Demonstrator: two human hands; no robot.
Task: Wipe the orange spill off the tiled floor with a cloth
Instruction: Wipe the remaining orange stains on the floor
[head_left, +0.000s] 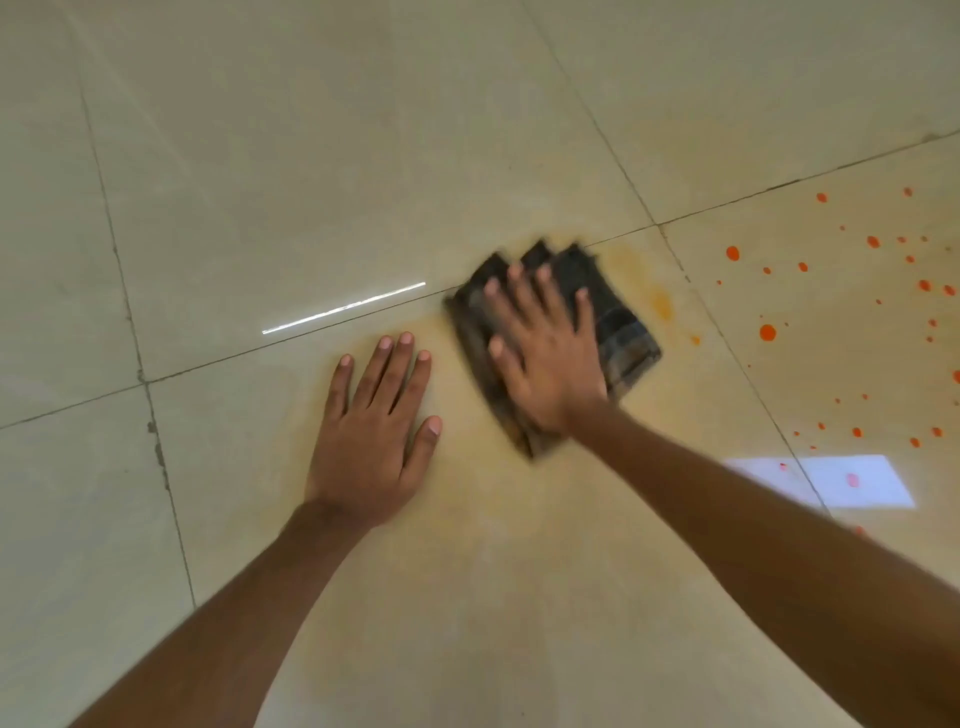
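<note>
A dark folded cloth (618, 322) lies flat on the beige tiled floor (311, 156), blurred by motion. My right hand (545, 358) presses down on it with fingers spread. My left hand (374, 431) rests palm-down on the bare tile just left of the cloth, fingers apart and holding nothing. A faint yellow-orange smear (660, 301) shows right of the cloth. Bright orange droplets (768, 332) are scattered over the tile further right, apart from the cloth.
Dark grout lines (145, 379) cross the floor, chipped in places. A bright window reflection (852, 480) lies on the tile at the lower right, and a thin light streak (343, 307) sits left of the cloth. A pale yellowish film covers the tile under my arms.
</note>
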